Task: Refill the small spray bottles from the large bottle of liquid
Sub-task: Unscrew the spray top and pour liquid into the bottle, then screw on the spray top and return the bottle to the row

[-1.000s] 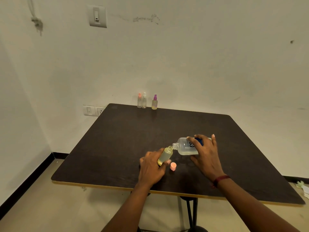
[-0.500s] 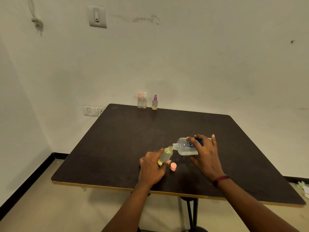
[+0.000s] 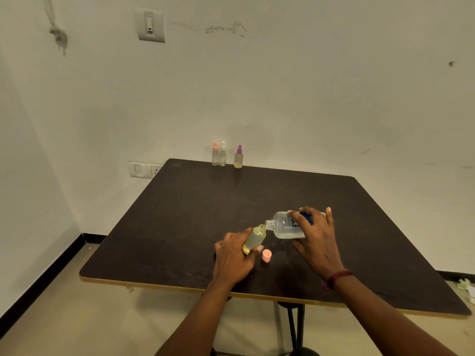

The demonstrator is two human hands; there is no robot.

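My left hand [image 3: 232, 255] grips a small uncapped spray bottle [image 3: 254, 239] of yellowish liquid, tilted to the right above the dark table [image 3: 180, 214]. My right hand [image 3: 316, 240] holds the large clear bottle [image 3: 284, 225] with a blue label on its side, its open neck touching the small bottle's mouth. A pink cap [image 3: 266, 255] stands on the table just right of my left hand. Three more small spray bottles stand at the far edge: a pink-topped one [image 3: 215, 154], a white-topped one [image 3: 222, 154] and a purple-topped one [image 3: 238, 157] holding yellowish liquid.
The table stands in a corner against white walls, with a wall socket [image 3: 145, 169] at its far left corner. Its yellow-trimmed front edge [image 3: 167, 285] is near me. Some pale scraps [image 3: 466, 287] lie on the floor at the right.
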